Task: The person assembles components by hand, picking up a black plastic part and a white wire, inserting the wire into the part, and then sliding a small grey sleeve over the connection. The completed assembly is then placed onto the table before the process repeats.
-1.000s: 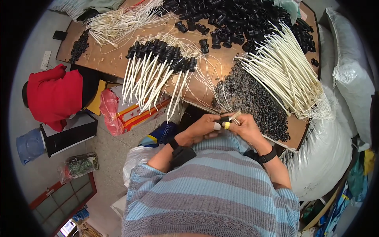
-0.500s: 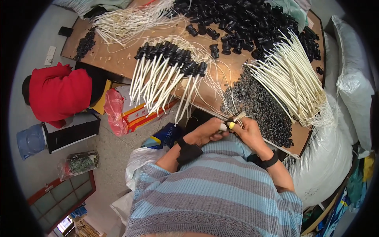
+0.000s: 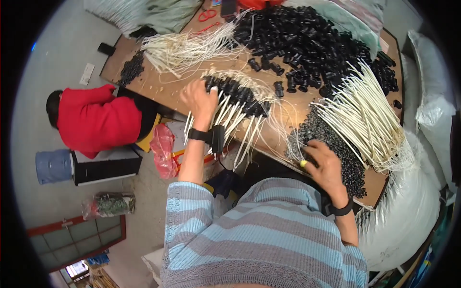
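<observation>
My left hand (image 3: 201,99) is curled round a black socket-like fitting at the left end of a row on the table. The row's black fittings (image 3: 245,96) have white sleeved wires (image 3: 234,116) hanging over the table's near edge. Under the palm, the held piece is mostly hidden. My right hand (image 3: 326,165) hovers over the near side of a heap of small dark pieces (image 3: 348,152), thumb and fingers apart. A yellow cover (image 3: 303,163) sits on its thumb tip. I see nothing between those fingers.
A big pile of loose black fittings (image 3: 297,38) fills the back; a bundle of white sleeved wires (image 3: 365,117) lies right, another wire bundle (image 3: 192,48) back left. Red scissors (image 3: 207,15) lie beyond. White sacks (image 3: 403,216) stand right. A person in red (image 3: 98,120) bends at left.
My hands were together at the table's near edge and have parted. The left has gone forward and left to the row of fittings; the right has moved right over the dark heap. The view has shifted.
</observation>
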